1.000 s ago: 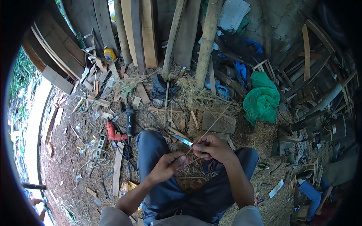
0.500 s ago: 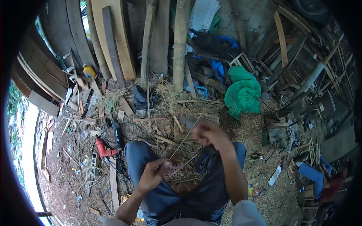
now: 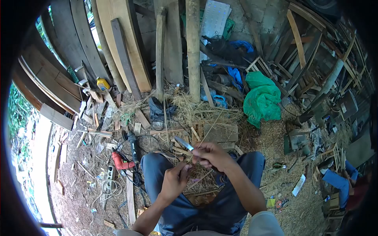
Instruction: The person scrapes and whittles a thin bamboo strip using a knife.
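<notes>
My right hand (image 3: 212,156) is wrapped round a knife, whose bare blade (image 3: 184,143) points up and to the left. Just below it, my left hand (image 3: 176,179) pinches a thin, pale strip (image 3: 206,131) that looks like split cane or bamboo. The strip slants up to the right, passing close by the knife hand. Whether the blade touches it I cannot tell. Both hands are over the gap between my bent knees, and the knife handle is hidden in my fingers.
To my left lie a red drill (image 3: 121,161), an angle grinder (image 3: 134,148) and a power strip (image 3: 109,177) with tangled cords. Wood scraps and shavings cover the ground. A green plastic sheet (image 3: 262,98) lies ahead right. Another person's blue-clad leg (image 3: 334,181) shows at lower right.
My right hand has come down and left, close to my left hand, and the knife blade is now plainly visible. The whole view has shifted slightly right and down.
</notes>
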Tool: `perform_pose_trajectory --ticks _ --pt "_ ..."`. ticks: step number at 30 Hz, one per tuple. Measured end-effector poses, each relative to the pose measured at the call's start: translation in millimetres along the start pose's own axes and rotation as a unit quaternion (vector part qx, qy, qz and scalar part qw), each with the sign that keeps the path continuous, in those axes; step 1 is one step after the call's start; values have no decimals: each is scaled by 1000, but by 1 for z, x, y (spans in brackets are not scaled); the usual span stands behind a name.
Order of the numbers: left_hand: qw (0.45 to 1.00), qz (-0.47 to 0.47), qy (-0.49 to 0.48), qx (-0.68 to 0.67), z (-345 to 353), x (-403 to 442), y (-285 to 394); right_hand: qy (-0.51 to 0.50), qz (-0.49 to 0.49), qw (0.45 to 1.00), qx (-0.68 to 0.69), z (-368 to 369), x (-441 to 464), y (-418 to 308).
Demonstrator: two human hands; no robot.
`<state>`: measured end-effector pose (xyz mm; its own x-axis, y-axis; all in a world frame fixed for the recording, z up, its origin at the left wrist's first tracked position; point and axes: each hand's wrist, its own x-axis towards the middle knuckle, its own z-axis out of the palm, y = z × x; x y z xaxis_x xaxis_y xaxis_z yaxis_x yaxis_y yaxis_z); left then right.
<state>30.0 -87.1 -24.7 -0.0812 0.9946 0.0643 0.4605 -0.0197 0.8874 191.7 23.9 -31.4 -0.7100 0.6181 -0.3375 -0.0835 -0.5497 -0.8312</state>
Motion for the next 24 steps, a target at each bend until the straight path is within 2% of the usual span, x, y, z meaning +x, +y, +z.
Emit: perform_pose_trajectory --ticks 1,3,8,10,14,18,21,23,24 --pt "1000 4 8 6 0 -1 1 0 -2 1000 5 -6 0 -1" --pt "1000 -3 -4 9 -4 -6 -1 63 19 997 32 -27 1 -9" --pt "1000 -10 -17 18 4 -7 -5 46 24 998 20 -18 0 -3" --pt "999 11 33 23 8 -1 -4 -1 30 999 14 -6 -1 2" --pt "999 14 29 11 8 -2 1 -39 32 999 -2 -16 -3 -5" --pt "1000 -13 2 1 9 -7 -2 -31 42 998 -19 -27 -4 -12" --pt "1000 -27 0 15 4 -14 3 19 41 997 -56 -46 -6 -16" --pt "999 -39 -8 28 1 -20 1 153 1 988 -20 -71 -9 -24" --pt "1000 -22 -4 22 1 -25 -5 154 0 988 -21 -81 -14 -27"
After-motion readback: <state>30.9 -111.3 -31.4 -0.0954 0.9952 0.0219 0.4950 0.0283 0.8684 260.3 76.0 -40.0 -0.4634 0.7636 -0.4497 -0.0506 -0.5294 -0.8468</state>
